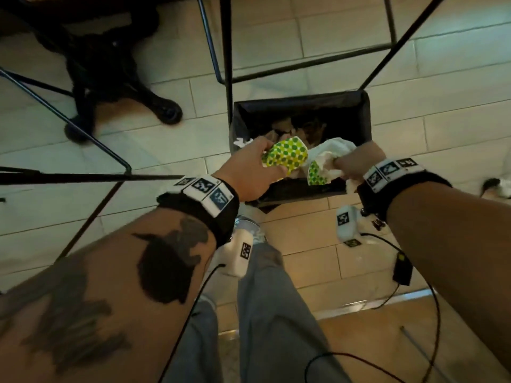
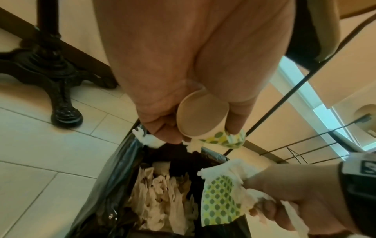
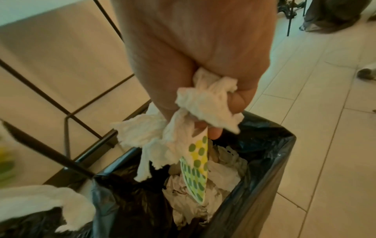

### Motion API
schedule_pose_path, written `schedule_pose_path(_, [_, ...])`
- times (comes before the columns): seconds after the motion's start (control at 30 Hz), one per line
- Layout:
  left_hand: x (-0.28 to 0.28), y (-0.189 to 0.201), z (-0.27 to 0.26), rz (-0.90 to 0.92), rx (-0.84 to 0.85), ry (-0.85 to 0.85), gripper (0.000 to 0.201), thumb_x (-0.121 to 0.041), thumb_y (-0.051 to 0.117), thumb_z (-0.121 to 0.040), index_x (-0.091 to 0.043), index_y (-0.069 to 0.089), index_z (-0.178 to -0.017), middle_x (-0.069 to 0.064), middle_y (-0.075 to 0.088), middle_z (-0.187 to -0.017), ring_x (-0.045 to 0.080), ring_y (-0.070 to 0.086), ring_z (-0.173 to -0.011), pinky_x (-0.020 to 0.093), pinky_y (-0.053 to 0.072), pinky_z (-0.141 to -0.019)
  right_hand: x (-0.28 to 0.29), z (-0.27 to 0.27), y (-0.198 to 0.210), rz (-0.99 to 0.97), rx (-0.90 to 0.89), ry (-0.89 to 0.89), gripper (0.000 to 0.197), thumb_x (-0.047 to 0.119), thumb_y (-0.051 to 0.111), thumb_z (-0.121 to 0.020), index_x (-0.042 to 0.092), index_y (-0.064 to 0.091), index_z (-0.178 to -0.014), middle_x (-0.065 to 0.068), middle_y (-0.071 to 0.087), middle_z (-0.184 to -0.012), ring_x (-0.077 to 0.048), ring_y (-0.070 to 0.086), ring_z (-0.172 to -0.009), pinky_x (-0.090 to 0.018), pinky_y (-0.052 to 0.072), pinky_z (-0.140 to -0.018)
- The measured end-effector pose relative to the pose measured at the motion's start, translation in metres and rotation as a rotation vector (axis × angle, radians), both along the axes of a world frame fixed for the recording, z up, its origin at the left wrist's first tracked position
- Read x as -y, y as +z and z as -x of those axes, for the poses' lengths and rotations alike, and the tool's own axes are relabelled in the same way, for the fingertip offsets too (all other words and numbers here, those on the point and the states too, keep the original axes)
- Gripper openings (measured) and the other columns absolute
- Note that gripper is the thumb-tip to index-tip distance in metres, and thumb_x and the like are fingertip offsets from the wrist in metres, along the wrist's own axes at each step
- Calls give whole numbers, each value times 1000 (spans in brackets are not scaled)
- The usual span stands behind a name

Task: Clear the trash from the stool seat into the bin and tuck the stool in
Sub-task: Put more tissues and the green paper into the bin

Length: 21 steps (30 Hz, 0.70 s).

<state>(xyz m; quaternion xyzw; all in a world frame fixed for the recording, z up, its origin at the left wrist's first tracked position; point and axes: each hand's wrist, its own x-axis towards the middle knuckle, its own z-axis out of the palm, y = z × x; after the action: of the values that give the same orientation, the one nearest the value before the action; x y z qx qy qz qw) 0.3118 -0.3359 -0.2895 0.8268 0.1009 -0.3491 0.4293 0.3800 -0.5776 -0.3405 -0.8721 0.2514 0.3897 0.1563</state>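
Both hands hang over a black-lined bin [image 1: 365, 117] on the tiled floor. My left hand [image 1: 257, 167] grips a green-dotted paper cup [image 1: 286, 156] together with a scrap of white tissue [image 2: 148, 140]; the cup's open mouth [image 2: 200, 114] faces the wrist camera. My right hand [image 1: 356, 161] clutches crumpled white tissue [image 3: 203, 99] and a flattened green-dotted cup [image 3: 196, 169] that dangles into the bin's mouth. Crumpled paper [image 2: 162, 198] lies inside the bin. Thin black stool legs [image 1: 226, 51] stand just behind the bin; the stool seat is out of view.
A black cast-iron table base [image 1: 110, 70] stands at the upper left. Another thin metal frame [image 1: 83, 134] crosses the left side. My grey trouser legs [image 1: 271, 313] and a shoe [image 1: 247, 225] are just before the bin. Someone's foot [image 1: 497, 187] shows at the right edge.
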Motion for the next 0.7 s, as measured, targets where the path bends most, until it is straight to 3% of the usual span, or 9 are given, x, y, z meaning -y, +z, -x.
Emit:
schedule_pose_path(0.13, [24, -35, -3, 31, -12, -16, 54, -44, 64, -96, -20, 45, -141, -7, 54, -114, 11, 57, -98, 21, 41, -72, 10, -4, -33, -97, -71, -126, 38, 26, 73, -87, 11, 66, -121, -4, 62, -100, -12, 54, -65, -27, 44, -55])
schedule_pose_path(0.23, [25, -51, 3, 123, -61, 78, 75, -49, 63, -96, -21, 29, -157, -11, 50, -133, 3, 52, -112, 13, 42, -85, 1, -7, -45, -125, -37, -287, 37, 27, 75, -82, 2, 65, -108, -7, 69, -89, -18, 66, -67, -31, 56, -60])
schedule_pose_path(0.3, [15, -58, 9, 189, -117, 211, 98, -68, 58, -89, -25, 10, -163, -8, 35, -160, 9, 42, -139, 26, 37, -114, -7, -10, -47, -255, -15, -492, 55, 27, 77, -77, -2, 62, -121, -15, 70, -100, -30, 72, -82, -39, 63, -70])
schedule_pose_path(0.33, [6, -62, 13, 199, -146, 281, 103, -78, 52, -85, -33, 3, -163, -4, 21, -169, 13, 29, -151, 34, 24, -124, -10, -11, -47, -310, 17, -544, 63, 28, 76, -78, 1, 57, -131, -16, 67, -113, -33, 70, -92, -39, 64, -73])
schedule_pose_path(0.37, [-5, -67, 19, 170, -178, 325, 97, -80, 44, -87, -38, -1, -162, -3, 9, -172, 16, 18, -156, 34, 11, -125, -13, -12, -47, -345, 58, -565, 70, 31, 74, -80, 5, 50, -140, -15, 61, -127, -34, 67, -103, -40, 64, -78])
schedule_pose_path(0.43, [-32, -70, 36, 82, -219, 362, 73, -64, 29, -101, -40, -3, -162, -3, -2, -173, 18, 8, -158, 28, 4, -120, -21, -9, -48, -397, 118, -554, 88, 40, 73, -75, 15, 38, -151, -14, 52, -145, -36, 58, -125, -50, 55, -98])
schedule_pose_path(0.57, [-91, -61, 93, 35, -268, 502, 71, -72, 24, -98, -44, 7, -161, -8, 16, -170, 12, 19, -156, 39, 8, -128, -49, 11, -54, -378, 191, -373, 77, 41, 68, -82, 19, 39, -150, -12, 54, -145, -32, 56, -129, -50, 47, -108])
schedule_pose_path(0.63, [-124, -63, 136, 17, -331, 494, 79, -79, 34, -90, -39, 29, -158, -5, 37, -164, 14, 40, -147, 43, 25, -125, -76, 24, -54, -283, 218, -93, 72, 51, 64, -80, 19, 51, -143, -11, 57, -143, -32, 54, -131, -48, 45, -109])
schedule_pose_path(0.7, [-159, -59, 182, -52, -397, 457, 73, -78, 52, -82, -37, 53, -143, 0, 64, -139, 18, 62, -125, 41, 44, -108, -114, 42, -50, -246, 233, 196, 63, 53, 62, -80, 18, 63, -133, -5, 62, -133, -31, 55, -127, -40, 43, -108])
